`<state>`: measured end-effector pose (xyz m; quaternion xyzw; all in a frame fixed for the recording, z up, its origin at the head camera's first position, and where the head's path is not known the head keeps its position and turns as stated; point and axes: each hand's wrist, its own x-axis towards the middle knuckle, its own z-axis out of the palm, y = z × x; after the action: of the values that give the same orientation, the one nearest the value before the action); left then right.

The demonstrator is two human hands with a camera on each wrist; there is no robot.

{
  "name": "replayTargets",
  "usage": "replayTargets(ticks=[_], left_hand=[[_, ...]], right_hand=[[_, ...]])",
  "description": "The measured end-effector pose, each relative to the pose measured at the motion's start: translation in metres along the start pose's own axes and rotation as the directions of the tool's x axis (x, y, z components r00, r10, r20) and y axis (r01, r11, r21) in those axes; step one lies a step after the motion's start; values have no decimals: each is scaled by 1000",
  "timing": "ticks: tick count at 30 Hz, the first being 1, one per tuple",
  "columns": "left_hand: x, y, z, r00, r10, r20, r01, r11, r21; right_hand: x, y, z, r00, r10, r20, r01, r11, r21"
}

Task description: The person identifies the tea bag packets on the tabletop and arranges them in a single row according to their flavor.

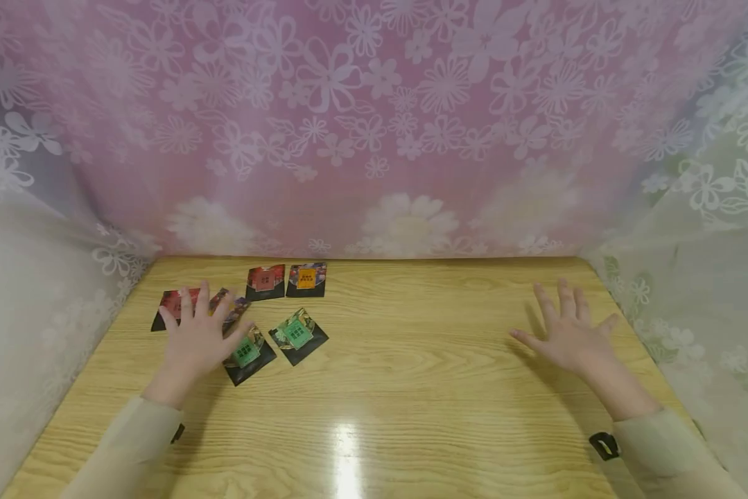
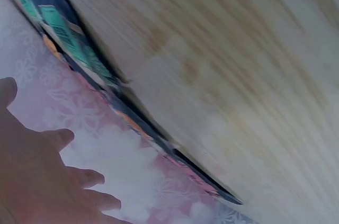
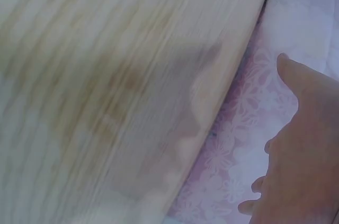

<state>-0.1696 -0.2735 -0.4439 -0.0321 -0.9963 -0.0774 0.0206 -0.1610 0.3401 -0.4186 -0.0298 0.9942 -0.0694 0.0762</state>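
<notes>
My left hand point(image 1: 195, 339) is spread palm down above the left side of the table, fingers straight and holding nothing. It overlaps a red-labelled black packet point(image 1: 170, 308), a dark patterned packet point(image 1: 233, 308) mostly hidden by the fingers, and a green-labelled packet point(image 1: 249, 357). Just right of it lies a second green-labelled packet point(image 1: 299, 336). Behind are another red-labelled packet point(image 1: 265, 282) and an orange-labelled one point(image 1: 307, 279). In the left wrist view the green packet point(image 2: 69, 36) shows beyond the fingers. My right hand point(image 1: 570, 339), also spread, hovers over the right side, its shadow on the wood.
The wood-grain table point(image 1: 411, 346) ends at a pink flowered curtain point(image 1: 374, 138) behind. Pale flowered cloth point(image 1: 30, 298) hangs along the left, and similar cloth point(image 1: 710, 277) along the right. A black strap point(image 1: 604, 445) shows at the right sleeve.
</notes>
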Motion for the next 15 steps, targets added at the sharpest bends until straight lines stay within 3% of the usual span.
replayTargets(ticks=[8, 15], left_hand=[[10, -26, 9, 1000, -22, 3, 22, 1000, -5], [17, -50, 10, 998, -5, 69, 5, 1000, 5]], right_hand=[[8, -14, -1, 999, -37, -15, 38, 999, 26], [14, -32, -2, 998, -64, -21, 64, 998, 8]])
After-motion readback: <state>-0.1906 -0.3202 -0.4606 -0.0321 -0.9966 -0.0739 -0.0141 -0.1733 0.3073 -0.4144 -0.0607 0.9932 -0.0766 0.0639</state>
